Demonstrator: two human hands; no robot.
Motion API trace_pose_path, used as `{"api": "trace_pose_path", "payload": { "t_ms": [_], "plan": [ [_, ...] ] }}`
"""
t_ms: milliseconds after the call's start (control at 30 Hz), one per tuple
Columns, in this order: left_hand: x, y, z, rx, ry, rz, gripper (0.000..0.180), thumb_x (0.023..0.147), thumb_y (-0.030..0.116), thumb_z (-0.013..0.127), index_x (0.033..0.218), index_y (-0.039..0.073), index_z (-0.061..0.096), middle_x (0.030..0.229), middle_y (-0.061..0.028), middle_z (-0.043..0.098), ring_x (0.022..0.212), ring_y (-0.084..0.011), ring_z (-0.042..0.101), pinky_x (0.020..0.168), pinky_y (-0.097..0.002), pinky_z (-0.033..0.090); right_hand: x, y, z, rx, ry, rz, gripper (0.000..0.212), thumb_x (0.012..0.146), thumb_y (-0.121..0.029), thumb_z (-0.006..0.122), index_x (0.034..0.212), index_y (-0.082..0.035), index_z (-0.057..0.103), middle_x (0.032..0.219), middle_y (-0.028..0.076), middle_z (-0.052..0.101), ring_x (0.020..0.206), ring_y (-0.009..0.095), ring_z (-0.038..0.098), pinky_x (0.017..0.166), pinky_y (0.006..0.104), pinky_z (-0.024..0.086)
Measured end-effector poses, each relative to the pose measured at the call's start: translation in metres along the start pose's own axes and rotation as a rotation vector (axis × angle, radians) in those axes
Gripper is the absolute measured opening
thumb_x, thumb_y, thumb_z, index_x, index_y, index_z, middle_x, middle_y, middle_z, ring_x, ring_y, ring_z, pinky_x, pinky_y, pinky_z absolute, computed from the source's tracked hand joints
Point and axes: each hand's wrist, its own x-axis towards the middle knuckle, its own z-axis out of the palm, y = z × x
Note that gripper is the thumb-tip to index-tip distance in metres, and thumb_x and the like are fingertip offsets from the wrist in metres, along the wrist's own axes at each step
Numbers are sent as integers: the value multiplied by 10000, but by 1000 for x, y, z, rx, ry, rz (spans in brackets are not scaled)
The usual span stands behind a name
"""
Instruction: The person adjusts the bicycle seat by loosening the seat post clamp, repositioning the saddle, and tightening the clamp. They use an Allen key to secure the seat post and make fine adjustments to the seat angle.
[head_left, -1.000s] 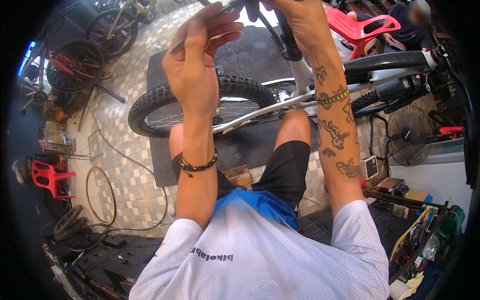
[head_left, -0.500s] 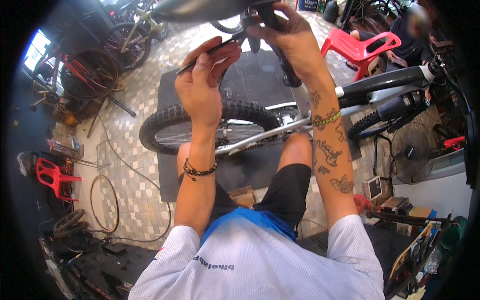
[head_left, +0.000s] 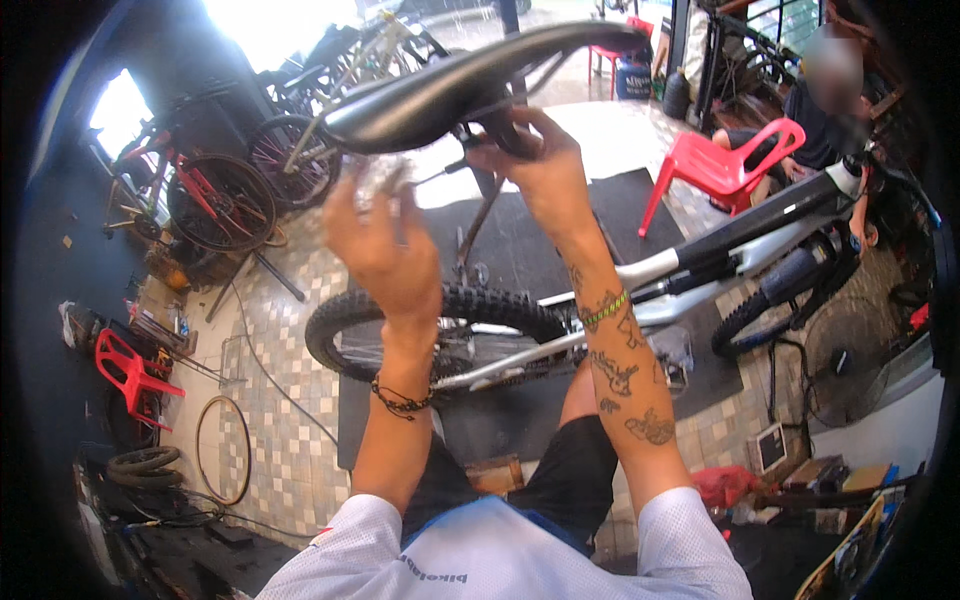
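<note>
A black bicycle saddle is at the top of the view, above the light grey bicycle. My right hand is closed at its underside, fingers curled round the dark part below the seat; the exact grip is partly hidden. My left hand is raised below the saddle's left end, its fingers smeared by motion. A thin dark rod lies between those fingers and the saddle's underside; whether I hold it is unclear. Below my hands is the knobbly rear tyre.
The bicycle stands over a dark mat on checked tiles. A red plastic chair stands at the far right by a seated person. Left are parked bicycles, another red chair and a loose rim.
The saddle has come lower and more fully into view. My left hand has shifted from the dark slim tool's earlier position and is blurred. My right hand stays under the saddle.
</note>
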Motion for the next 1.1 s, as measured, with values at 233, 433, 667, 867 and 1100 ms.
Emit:
{"api": "trace_pose_path", "payload": {
  "t_ms": [233,433,667,867,1100],
  "plan": [
    [13,-11,51,45,-31,89,191,1020,225,652,918,119,774,865,6,729,885,-206,632,805,-402,323,-2,-7,3,-85,-47,58,419,907,19,801,1291,59,640,1153,125,768,1038,170,734,899,307,596],
    [15,-10,57,-113,74,49,438,1049,284,637,649,136,736,675,19,697,797,-166,616,850,-367,273,-6,-18,7,-196,-71,84,334,916,-24,821,1227,50,727,1093,71,774,988,109,699,882,275,570],
    [-5,-49,94,-599,-206,-362,153,991,155,656,936,41,741,915,-80,748,855,-224,671,976,-450,411,-10,-14,3,-170,-64,85,311,884,17,837,1178,39,739,1039,77,780,884,117,706,750,270,584],
    [5,-52,162,-1345,-382,-640,197,996,142,689,1125,-1,727,1044,-117,748,908,-228,697,937,-440,514,-12,-7,13,-214,31,-6,379,857,43,848,1199,21,686,1073,73,759,921,118,703,781,260,606],
    [17,-62,179,-1567,-508,-672,212,973,120,735,1161,22,740,1019,-101,753,956,-224,695,897,-417,524,-15,1,13,-311,76,-102,468,843,-8,868,1250,-32,636,1107,46,757,954,76,683,740,236,529]
  ]
}}
